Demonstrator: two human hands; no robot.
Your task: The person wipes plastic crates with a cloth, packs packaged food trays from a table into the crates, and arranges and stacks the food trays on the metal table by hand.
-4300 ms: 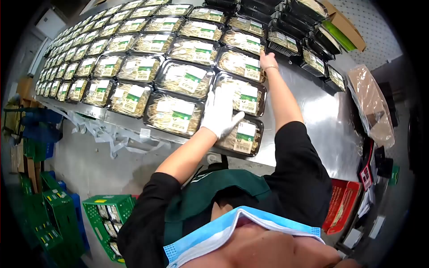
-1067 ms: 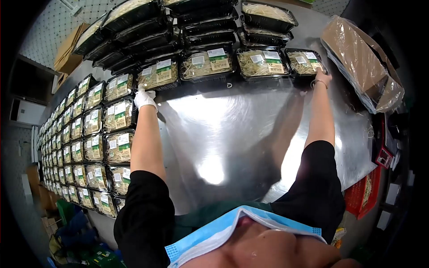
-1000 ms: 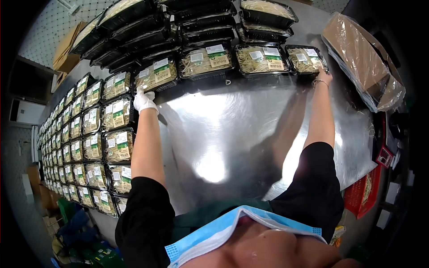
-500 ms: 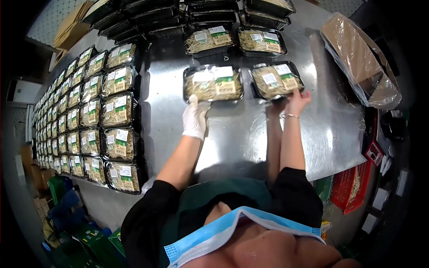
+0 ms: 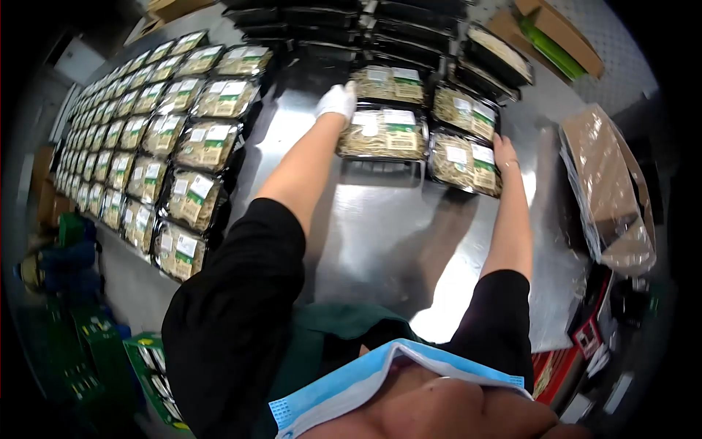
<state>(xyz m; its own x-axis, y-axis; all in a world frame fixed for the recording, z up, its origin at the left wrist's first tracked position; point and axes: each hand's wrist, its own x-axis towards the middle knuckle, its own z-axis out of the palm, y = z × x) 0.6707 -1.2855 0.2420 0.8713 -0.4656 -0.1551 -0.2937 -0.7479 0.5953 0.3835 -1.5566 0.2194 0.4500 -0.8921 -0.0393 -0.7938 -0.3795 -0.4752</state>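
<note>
Four labelled black trays of pale sprouts under clear film stand as a two-by-two group on the steel table (image 5: pixel 365 241). My left hand (image 5: pixel 337 102), in a white glove, lies at the left side of the back left tray (image 5: pixel 387 83); its fingertips are partly hidden. Nearer to me is the front left tray (image 5: pixel 382 133). My bare right hand (image 5: pixel 504 151) rests against the right side of the back right tray (image 5: pixel 465 111) and the front right tray (image 5: pixel 465 162), its fingers partly behind their edge.
Rows of similar trays (image 5: pixel 208 144) cover the table's left part. Stacked black trays (image 5: pixel 409 33) stand at the back. A brown carton in clear plastic (image 5: pixel 610 190) lies at the right. Green crates (image 5: pixel 153 373) and a red crate (image 5: pixel 557 369) are below table level.
The two trays my hands were at now stand nearer me than the pair behind them. Both hands have moved to the outer sides of the group. The camera view has turned.
</note>
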